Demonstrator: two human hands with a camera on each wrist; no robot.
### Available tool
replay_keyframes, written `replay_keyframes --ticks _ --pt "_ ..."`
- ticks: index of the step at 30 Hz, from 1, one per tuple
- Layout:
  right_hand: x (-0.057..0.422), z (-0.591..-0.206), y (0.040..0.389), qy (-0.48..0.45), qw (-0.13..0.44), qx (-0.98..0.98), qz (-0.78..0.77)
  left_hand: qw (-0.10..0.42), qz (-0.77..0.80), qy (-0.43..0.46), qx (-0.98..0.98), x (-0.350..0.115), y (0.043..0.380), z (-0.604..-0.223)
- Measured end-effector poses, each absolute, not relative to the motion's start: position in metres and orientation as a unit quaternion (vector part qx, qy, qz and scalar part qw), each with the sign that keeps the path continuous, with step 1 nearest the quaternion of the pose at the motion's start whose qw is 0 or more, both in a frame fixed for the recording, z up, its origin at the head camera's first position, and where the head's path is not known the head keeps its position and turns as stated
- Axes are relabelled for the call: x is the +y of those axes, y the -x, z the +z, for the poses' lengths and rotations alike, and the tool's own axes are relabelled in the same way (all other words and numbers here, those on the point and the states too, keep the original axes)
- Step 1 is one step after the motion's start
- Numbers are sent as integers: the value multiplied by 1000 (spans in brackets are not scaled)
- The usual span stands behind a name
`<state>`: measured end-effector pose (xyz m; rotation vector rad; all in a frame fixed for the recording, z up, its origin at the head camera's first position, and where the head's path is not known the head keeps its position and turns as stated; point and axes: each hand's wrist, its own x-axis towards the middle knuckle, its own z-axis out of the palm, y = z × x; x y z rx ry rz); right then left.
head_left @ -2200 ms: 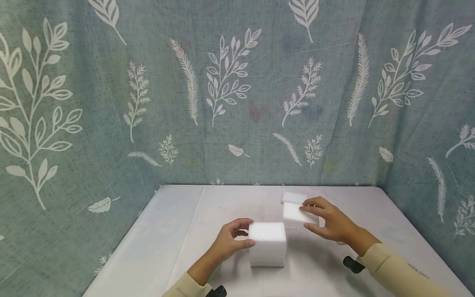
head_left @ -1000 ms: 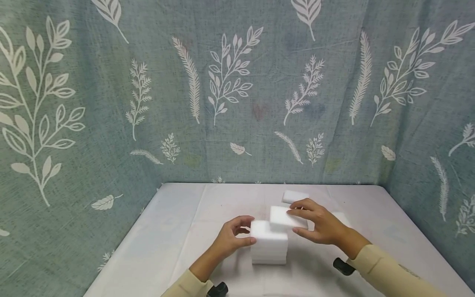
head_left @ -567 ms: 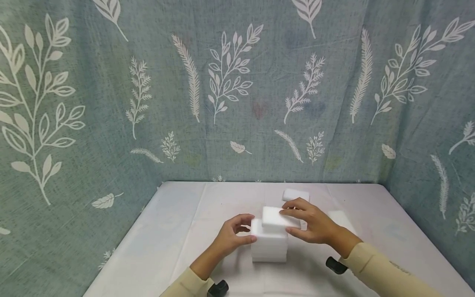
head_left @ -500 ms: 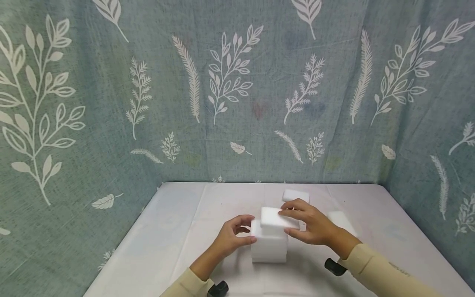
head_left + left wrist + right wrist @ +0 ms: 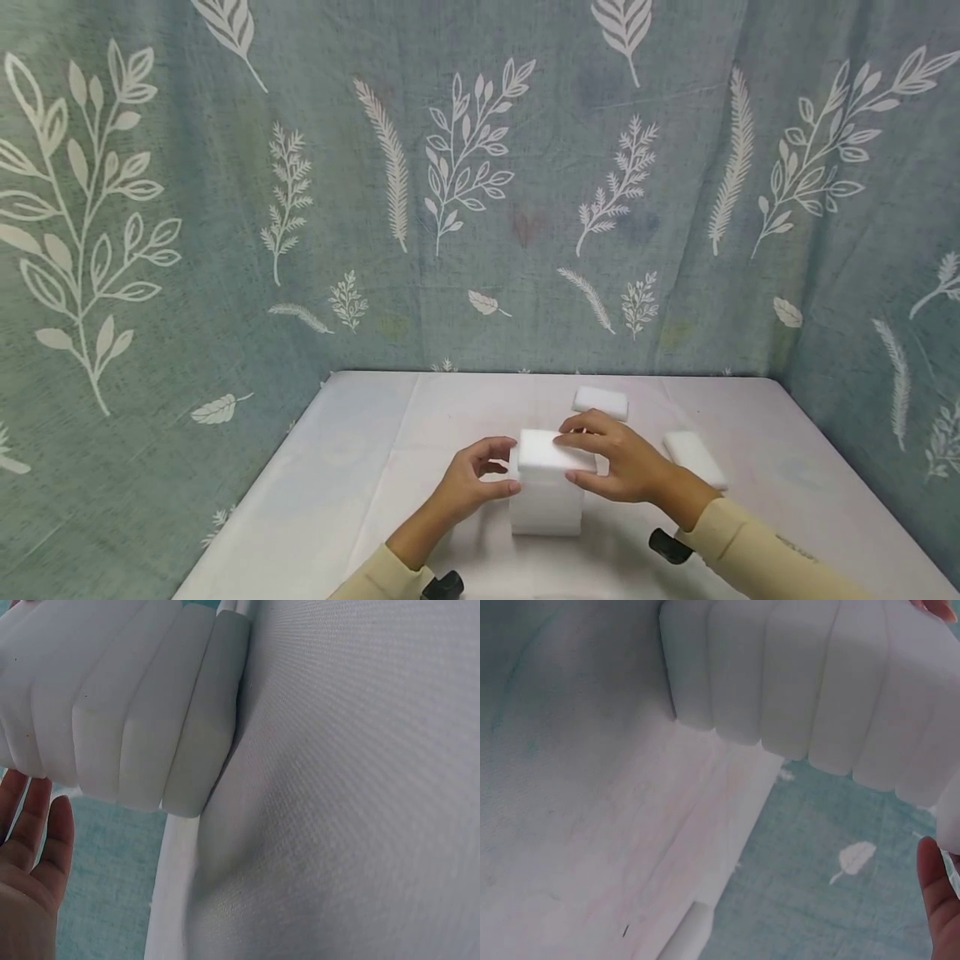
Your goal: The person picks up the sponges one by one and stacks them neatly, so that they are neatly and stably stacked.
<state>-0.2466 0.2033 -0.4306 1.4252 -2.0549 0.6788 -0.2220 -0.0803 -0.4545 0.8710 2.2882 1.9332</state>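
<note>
A stack of several white sponges (image 5: 546,510) stands upright near the middle of the table in the head view. My left hand (image 5: 468,482) holds the stack's upper left edge, thumb at the front and fingers at the back. With thumb and fingers, my right hand (image 5: 628,467) pinches a white sponge (image 5: 538,448) at the top, slightly right of the layers below. Separate layers of the stack (image 5: 154,712) show in the left wrist view, with left fingertips touching its side. At the right wrist view's edge, right fingers (image 5: 936,889) meet the top sponge (image 5: 949,817).
One loose white sponge (image 5: 600,403) lies behind the stack, and another white sponge (image 5: 694,458) lies to the right, beyond the right wrist. A white cloth covers the table (image 5: 360,492). A leaf-patterned green curtain (image 5: 480,200) surrounds its back and sides.
My right hand has carried the pinched sponge leftward from the back right and lowered it onto the stack. The left hand has stayed at the stack's left edge.
</note>
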Motion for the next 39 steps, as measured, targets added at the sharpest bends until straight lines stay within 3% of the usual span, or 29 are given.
replay_keyframes --ticks 8,39 --pt "198 -430 246 -524 253 -773 252 5 616 -283 735 -80 224 -455" --pt "191 -432 244 -539 266 -759 248 15 607 -278 744 -79 223 -455"
